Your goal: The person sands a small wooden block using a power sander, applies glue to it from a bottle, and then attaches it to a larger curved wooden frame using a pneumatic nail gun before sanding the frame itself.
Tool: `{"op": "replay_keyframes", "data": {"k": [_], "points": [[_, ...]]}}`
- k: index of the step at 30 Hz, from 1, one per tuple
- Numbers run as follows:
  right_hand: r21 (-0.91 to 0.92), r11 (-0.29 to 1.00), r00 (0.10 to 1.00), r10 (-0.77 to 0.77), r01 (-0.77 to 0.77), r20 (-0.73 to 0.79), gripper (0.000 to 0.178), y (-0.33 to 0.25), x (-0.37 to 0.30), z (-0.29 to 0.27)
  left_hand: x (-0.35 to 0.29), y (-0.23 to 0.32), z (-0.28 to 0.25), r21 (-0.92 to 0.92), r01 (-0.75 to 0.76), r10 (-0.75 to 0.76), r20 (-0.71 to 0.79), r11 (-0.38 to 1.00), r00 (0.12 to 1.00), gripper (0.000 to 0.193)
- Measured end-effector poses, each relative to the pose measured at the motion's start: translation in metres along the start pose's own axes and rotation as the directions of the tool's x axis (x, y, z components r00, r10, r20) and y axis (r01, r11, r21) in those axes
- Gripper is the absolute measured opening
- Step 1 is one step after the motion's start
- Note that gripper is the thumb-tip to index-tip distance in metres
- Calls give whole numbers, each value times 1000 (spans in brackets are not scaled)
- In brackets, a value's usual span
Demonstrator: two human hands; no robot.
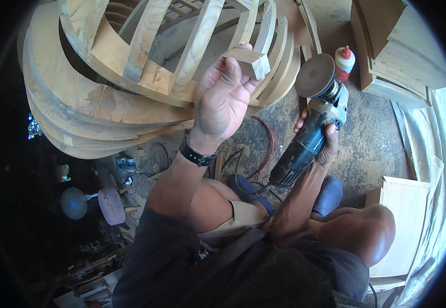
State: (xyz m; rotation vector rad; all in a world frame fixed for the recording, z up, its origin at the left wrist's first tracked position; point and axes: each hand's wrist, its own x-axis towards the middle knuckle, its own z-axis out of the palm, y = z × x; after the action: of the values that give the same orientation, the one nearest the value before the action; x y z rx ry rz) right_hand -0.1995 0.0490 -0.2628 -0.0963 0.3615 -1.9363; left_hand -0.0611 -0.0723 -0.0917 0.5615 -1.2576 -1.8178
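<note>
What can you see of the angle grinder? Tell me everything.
The angle grinder has a scuffed, dark body, slotted near the rear, a grey metal-looking gear head and a round brownish disc. It slants above the worn floor, disc end toward the picture's upper right. Your right grip wraps the body, thumb near the gear head. Whether it's running, I can't tell.

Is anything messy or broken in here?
The floor looks blotchy, and wood scraps lie jumbled at lower left, which looks untidy. The wooden block in the left hand and power sander in the right hand show no clear damage.
</note>
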Motion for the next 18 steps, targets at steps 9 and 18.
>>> {"op": "replay_keyframes", "data": {"k": [9, 18], "points": [[102, 994, 999, 33, -35, 18, 78, 6, -5, -6, -9, 9, 1, -2, -19, 19, -83, 1000, 996, 46], [-128, 990, 990, 72, -57, 119, 90, 4, -11, 41, -6, 7, 1, 550, -156, 158, 43, 821, 986, 42]]}}
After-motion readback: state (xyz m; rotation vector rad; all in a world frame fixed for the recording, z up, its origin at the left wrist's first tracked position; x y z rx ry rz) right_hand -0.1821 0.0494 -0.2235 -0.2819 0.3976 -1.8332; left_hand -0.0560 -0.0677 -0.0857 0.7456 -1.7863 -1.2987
